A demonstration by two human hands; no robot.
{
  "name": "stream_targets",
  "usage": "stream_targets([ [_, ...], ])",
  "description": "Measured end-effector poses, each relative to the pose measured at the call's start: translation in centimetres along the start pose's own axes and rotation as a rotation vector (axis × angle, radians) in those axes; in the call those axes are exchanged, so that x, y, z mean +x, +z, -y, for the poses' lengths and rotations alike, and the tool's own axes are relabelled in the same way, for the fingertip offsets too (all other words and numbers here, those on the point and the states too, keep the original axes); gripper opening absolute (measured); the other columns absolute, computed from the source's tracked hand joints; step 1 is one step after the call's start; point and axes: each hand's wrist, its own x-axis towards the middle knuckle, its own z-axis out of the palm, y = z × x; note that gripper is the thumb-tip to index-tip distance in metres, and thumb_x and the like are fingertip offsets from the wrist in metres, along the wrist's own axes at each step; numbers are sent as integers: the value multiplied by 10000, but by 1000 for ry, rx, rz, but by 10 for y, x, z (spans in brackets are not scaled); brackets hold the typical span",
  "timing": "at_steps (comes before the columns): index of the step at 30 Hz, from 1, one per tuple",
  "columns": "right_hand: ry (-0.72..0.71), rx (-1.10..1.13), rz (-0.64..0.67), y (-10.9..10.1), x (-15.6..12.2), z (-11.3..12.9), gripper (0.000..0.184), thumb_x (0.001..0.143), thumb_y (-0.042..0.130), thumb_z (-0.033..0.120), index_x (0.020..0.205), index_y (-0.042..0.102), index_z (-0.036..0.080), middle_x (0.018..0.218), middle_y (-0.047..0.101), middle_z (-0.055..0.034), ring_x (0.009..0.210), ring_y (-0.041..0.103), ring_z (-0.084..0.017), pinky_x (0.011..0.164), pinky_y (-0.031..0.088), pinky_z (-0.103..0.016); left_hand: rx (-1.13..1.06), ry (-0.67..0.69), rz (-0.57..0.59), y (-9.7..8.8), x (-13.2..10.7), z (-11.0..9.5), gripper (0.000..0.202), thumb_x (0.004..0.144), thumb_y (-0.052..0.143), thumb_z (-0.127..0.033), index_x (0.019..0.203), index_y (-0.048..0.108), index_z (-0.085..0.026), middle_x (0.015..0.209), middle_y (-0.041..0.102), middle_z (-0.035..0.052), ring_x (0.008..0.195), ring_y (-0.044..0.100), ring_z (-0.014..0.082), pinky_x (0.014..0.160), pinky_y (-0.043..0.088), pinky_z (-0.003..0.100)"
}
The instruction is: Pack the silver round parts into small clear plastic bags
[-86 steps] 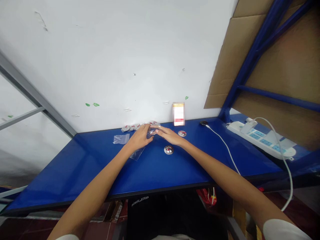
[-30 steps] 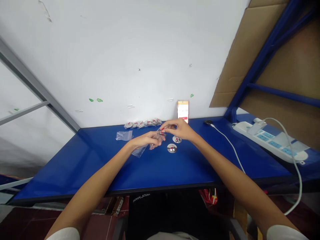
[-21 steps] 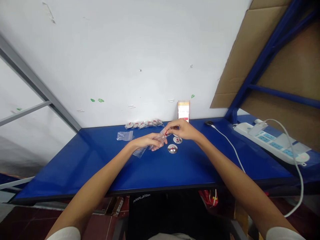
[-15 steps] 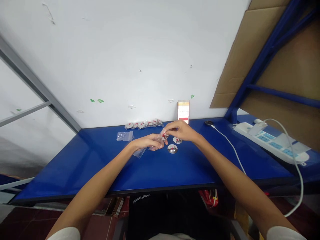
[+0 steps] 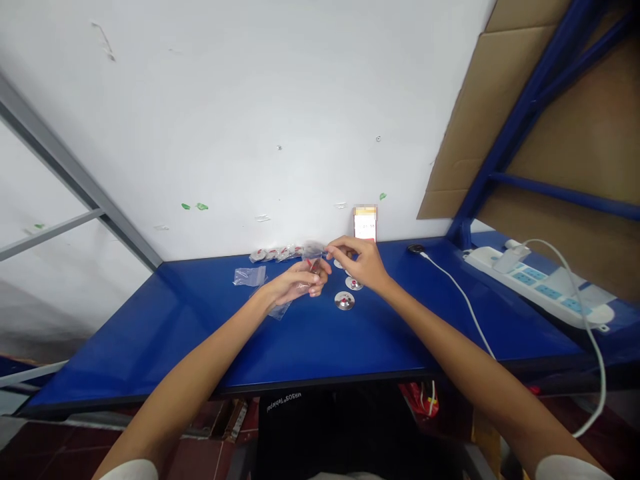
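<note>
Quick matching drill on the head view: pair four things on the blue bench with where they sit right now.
Things:
1. small clear bag
2. phone
3. power strip
4. metal disc

Places:
A. far right of the bench
B. leaning upright against the wall
C. pinched between left hand and right hand
D. flat on the bench, nearer than the right hand

Pairs: 1-C, 2-B, 3-A, 4-D

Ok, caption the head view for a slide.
Both hands, left hand and right hand, pinch a small clear bag above the blue table.
</note>
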Motion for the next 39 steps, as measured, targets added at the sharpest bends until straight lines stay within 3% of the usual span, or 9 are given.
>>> stream_targets([
  [5,-28,-4,-38,0,0,-2,316,1063,626,466,960,788,216,809,785,-46,622,657,-177,606,489,-319,-86,63,-83,1,2,1,367,763,774,-334,1072,642,-186,797,493,10,607,428,116,626,392,317],
  [8,-37,0,-42,0,0,-3,312,1073,605,438,953,781,210,802,784,-39,608,652,-164,592,480,-304,-142,118,-123,0,3,-1,370,750,763,-333,1070,655,-182,826,539,40,662,490,150,665,441,335],
  [13,-106,-65,-31,3,-2,-7,250,1061,611,360,955,771,202,757,767,-15,579,618,-142,571,446,-284,-151,139,-77,-4,5,4,310,797,764,-301,1054,699,-140,887,629,80,779,627,205,772,515,363],
  [21,-88,-181,36,3,-2,-12,248,1061,562,312,990,769,196,801,762,-29,638,622,-156,634,432,-283,-173,206,-166,-8,5,-5,258,817,714,-302,993,742,-116,893,677,101,833,659,211,817,550,345],
  [23,-36,-292,143,-5,1,-16,245,1042,570,299,953,773,193,798,758,-32,649,615,-158,637,401,-285,-144,204,-200,-15,4,-10,304,840,685,-358,1022,744,-121,904,681,102,808,655,209,745,553,329],
  [27,103,-446,637,-24,7,-29,277,984,668,368,792,768,195,715,723,-29,642,613,-164,629,368,-287,44,31,-385,-37,5,-11,374,885,667,-454,1046,744,-125,856,680,81,649,610,165,468,403,244],
  [30,193,-331,904,-32,7,-40,295,885,803,469,1022,817,208,938,778,-54,793,683,-193,685,433,-277,78,-65,-505,-48,7,-5,361,860,711,-427,1051,731,-121,868,700,78,667,660,172,466,430,241],
  [33,300,-299,1037,-32,5,-45,574,739,925,498,1213,781,210,1092,755,-76,890,691,-219,700,458,-274,16,-87,-499,-48,9,0,343,831,767,-367,1061,709,-119,944,746,112,774,739,213,579,540,276],
  [39,310,-336,1092,-26,2,-38,340,771,899,372,1030,758,202,1040,721,-54,848,655,-194,662,414,-265,-47,-88,-398,-43,6,1,349,799,843,-223,1099,695,-124,1229,755,198,1005,786,279,817,615,358],
])
